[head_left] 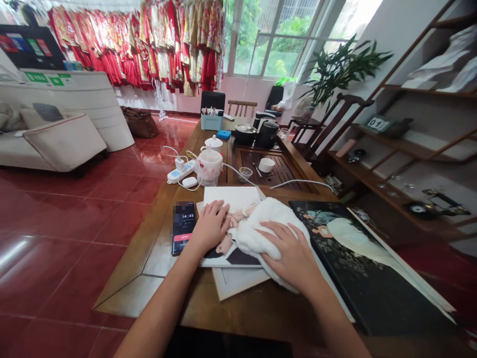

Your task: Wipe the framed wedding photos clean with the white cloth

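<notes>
We look through a single camera worn on the person's head; it faces forward and down along the length of a wooden table (238, 308); we sit close over the near end, with the left hand (210, 226) and right hand (294, 253) low in the middle; the far windows (276, 40) close the view; the wide lens takes in red floor (74, 223) at left and shelves (428, 149) at right.

Daylight from windows (276, 35) at rear, overexposed top right. Glare on red floor (55, 238). Wide-angle warp at edges; centre sharp, phone (183, 226) screen partly blurred.
</notes>
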`<state>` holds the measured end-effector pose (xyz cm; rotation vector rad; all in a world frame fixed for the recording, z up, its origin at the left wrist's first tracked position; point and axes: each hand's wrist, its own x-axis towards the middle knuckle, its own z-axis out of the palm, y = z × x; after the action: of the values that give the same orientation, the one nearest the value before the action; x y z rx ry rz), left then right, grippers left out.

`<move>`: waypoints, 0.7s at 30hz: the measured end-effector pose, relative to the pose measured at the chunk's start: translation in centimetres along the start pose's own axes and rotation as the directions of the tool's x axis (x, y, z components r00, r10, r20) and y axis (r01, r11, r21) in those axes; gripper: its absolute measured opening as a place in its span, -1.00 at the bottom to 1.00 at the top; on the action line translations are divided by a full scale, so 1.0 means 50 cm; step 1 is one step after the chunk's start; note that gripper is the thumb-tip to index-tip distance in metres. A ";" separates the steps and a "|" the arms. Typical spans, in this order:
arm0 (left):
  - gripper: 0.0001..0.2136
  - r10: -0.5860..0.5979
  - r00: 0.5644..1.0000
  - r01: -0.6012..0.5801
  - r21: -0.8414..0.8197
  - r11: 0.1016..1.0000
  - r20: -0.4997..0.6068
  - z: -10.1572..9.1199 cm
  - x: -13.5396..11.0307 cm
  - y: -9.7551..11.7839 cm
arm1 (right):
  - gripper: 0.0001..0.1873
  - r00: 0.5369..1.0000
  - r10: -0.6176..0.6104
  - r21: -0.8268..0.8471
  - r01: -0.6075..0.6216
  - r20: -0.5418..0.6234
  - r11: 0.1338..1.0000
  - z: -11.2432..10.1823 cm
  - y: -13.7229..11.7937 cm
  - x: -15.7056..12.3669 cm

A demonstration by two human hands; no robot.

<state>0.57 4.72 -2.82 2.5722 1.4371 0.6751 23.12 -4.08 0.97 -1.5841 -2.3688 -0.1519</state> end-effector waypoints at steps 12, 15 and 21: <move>-0.65 0.004 1.000 -0.004 -0.016 1.000 -0.023 0.001 0.000 0.000 | -0.58 0.998 0.042 0.029 -0.041 -0.050 0.999 0.025 0.030 0.110; -0.65 -0.007 1.000 0.007 -0.023 1.000 -0.014 -0.001 0.001 0.003 | -0.58 1.000 0.024 0.071 -0.022 -0.021 0.997 0.014 0.018 0.062; -0.65 0.002 1.000 -0.002 -0.027 1.000 -0.004 -0.001 0.002 0.001 | -0.53 1.000 0.006 0.086 -0.004 -0.022 0.996 -0.005 -0.004 -0.023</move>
<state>0.66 4.79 -2.74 2.5539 1.4169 0.6952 23.38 -5.23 0.87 -1.5414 -2.3221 -0.0654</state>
